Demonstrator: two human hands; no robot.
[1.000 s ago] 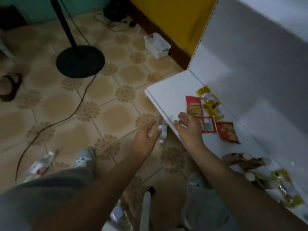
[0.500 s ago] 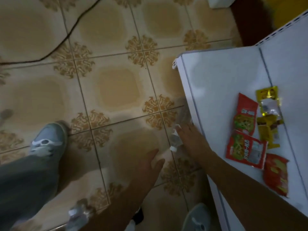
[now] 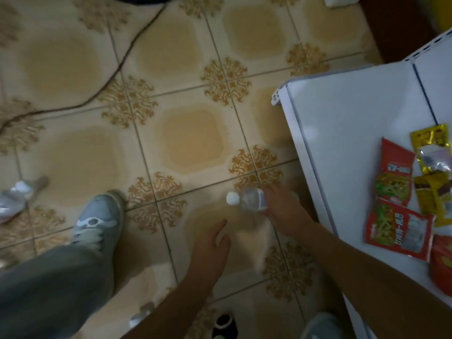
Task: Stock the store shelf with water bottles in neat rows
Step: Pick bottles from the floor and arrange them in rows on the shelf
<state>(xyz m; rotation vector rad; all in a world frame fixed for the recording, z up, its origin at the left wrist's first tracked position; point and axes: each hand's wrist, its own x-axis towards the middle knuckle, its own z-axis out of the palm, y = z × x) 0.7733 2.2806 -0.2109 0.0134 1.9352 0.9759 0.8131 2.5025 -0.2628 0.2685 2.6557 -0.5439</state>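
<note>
- Tiled floor [image 3: 190, 143] with brown ornaments filled most of my view, a dark cable [image 3: 127, 62] snaking across it.
- White shelf [image 3: 342, 123] stood at the right, carrying red and yellow snack packets [image 3: 396, 228].
- My grey shoe [image 3: 100, 216] and trouser leg sat lower left.
- My right hand [image 3: 286, 211] gripped a water bottle [image 3: 249, 199] lying sideways above the floor, just beside the shelf's front edge, white cap pointing left.
- My left hand [image 3: 210, 245] hung slack below it, fingers loose, holding nothing.
- Another bottle [image 3: 14, 199] lay at the far left.
</note>
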